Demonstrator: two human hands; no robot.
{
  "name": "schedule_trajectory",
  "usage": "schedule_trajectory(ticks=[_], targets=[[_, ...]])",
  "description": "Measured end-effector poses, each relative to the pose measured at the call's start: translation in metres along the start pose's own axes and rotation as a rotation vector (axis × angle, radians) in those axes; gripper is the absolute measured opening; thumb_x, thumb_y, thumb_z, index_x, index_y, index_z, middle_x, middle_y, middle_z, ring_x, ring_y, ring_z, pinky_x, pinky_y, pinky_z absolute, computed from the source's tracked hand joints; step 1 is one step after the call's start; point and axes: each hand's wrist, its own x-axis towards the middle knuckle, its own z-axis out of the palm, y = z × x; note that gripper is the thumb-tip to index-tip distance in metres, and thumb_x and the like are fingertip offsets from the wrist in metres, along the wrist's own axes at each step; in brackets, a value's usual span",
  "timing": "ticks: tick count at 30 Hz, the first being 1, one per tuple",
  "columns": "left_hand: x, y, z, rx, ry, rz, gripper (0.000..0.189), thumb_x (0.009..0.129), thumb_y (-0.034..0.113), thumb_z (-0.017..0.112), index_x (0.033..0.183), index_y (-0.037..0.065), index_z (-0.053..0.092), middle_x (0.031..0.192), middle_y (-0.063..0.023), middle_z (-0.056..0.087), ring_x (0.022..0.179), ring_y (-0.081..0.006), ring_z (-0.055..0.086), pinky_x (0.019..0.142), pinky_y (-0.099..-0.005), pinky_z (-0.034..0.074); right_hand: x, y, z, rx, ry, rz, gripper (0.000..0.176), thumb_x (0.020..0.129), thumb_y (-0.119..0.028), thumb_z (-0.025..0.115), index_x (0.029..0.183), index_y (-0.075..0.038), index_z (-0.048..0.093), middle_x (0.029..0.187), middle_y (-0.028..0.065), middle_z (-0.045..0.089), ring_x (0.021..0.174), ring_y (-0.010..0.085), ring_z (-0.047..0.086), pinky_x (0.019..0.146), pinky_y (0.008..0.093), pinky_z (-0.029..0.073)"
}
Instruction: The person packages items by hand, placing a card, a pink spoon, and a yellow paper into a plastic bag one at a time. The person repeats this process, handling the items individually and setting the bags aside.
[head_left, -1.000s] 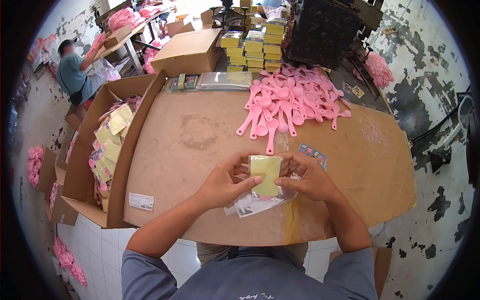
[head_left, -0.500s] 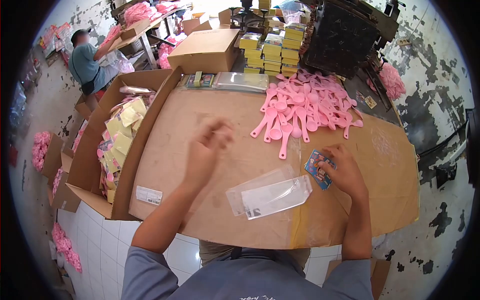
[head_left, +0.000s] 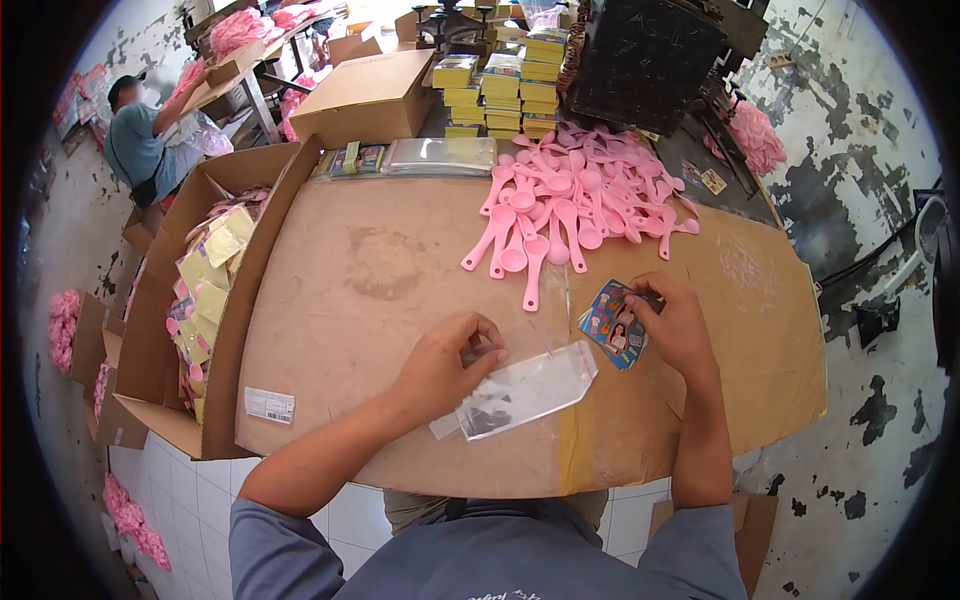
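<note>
My left hand [head_left: 455, 360] is closed in a pinch at the upper left of the clear plastic bags [head_left: 540, 392], which lie on the cardboard-covered table. The thin film at its fingertips is hard to make out. My right hand [head_left: 672, 318] grips a small fanned stack of blue printed cards [head_left: 615, 330], thumb on top, to the right of the bags. Beyond both hands lies a heap of pink plastic scoops [head_left: 580, 195], several with handles pointing toward me.
At left stands an open carton [head_left: 290, 215] holding packed yellow cards and pink scoops. Along the back are a pile of plastic sleeves [head_left: 440, 155], a banded card bundle [head_left: 358, 158], a closed box [head_left: 365, 95] and yellow-edged card stacks [head_left: 500, 92]. A person [head_left: 145, 140] sits at far left.
My left hand has come down and right from above the table to the plastic bags, its fingers now pinched. My right hand still holds the cards, now more fanned. The view has shifted.
</note>
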Motion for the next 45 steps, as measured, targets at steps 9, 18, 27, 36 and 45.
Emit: schedule_trajectory(ticks=[9,18,27,36,45], targets=[[0.000,0.001,-0.006,-0.078,-0.136,-0.162,0.026,0.098,0.009,0.069,0.120,-0.003,0.065,0.102,-0.0096,0.077,0.077,-0.0053,0.064,0.068,-0.0240,0.052,-0.020,-0.045,0.035,0.371,-0.502,-0.346,0.020,0.092,-0.007,0.073,0.111,-0.001,0.071,0.099,0.0103,0.074,0.088,0.0210,0.071,0.080,0.0325,0.056],[0.005,0.000,-0.020,-0.709,-0.058,-0.244,0.017,0.103,0.008,0.062,0.111,-0.006,0.068,0.105,-0.0150,0.076,0.087,-0.0187,0.074,0.083,-0.0312,0.060,-0.020,-0.042,0.039,0.254,-0.337,-0.278,0.018,0.093,-0.009,0.073,0.110,-0.002,0.071,0.098,0.0089,0.073,0.089,0.0189,0.071,0.080,0.0288,0.056],[-0.001,0.007,-0.009,-0.614,-0.224,-0.326,0.026,0.103,0.015,0.066,0.112,-0.009,0.069,0.099,-0.0142,0.077,0.091,-0.0152,0.074,0.079,-0.0287,0.061,-0.027,-0.054,0.039,0.564,-0.121,-0.130,0.030,0.093,-0.007,0.076,0.120,-0.001,0.066,0.101,0.0052,0.072,0.091,0.0099,0.066,0.079,0.0275,0.055],[-0.007,0.017,-0.004,-0.267,-0.348,-0.205,0.023,0.104,0.013,0.065,0.115,-0.006,0.069,0.098,-0.0088,0.077,0.088,-0.0077,0.069,0.078,-0.0243,0.057,-0.029,-0.073,0.044,0.278,-0.325,-0.424,0.043,0.090,-0.008,0.077,0.131,-0.004,0.065,0.100,0.0084,0.072,0.084,0.0153,0.067,0.072,0.0279,0.055],[-0.010,0.003,0.002,-0.420,-0.186,-0.167,0.021,0.104,0.013,0.064,0.116,-0.003,0.069,0.093,-0.0062,0.076,0.082,-0.0063,0.067,0.072,-0.0261,0.056,-0.033,-0.062,0.050,0.556,-0.357,-0.069,0.026,0.094,-0.010,0.074,0.118,-0.001,0.070,0.089,0.0005,0.073,0.079,0.0046,0.063,0.067,0.0235,0.050]])
